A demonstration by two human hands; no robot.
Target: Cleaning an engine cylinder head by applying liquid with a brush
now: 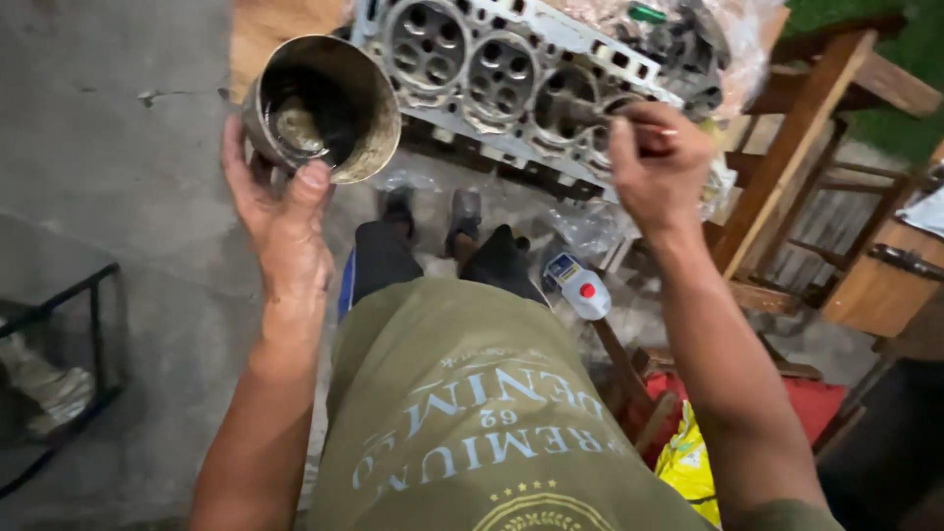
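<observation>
My left hand (280, 211) grips a tin (320, 106) (grimy inside), fingers wrapped round its wall. My right hand (657, 162) pinches a thin stick (644, 123) against the cylinder head (511, 74).

Grey concrete floor (128, 128); white red-capped bottle (580, 288) on it

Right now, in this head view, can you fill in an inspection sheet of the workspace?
Surface: grey concrete floor; wooden frame beside the work.
Job's things: grimy round metal tin holding dark paste; grey metal cylinder head; thin stick.
Clutter: white plastic bottle with red cap, clear plastic wrap, yellow bag.
Grippers: left hand grips the tin; right hand pinches the stick at the head.
Cables: nothing seen.
Surroundings: black metal frame, left.
</observation>
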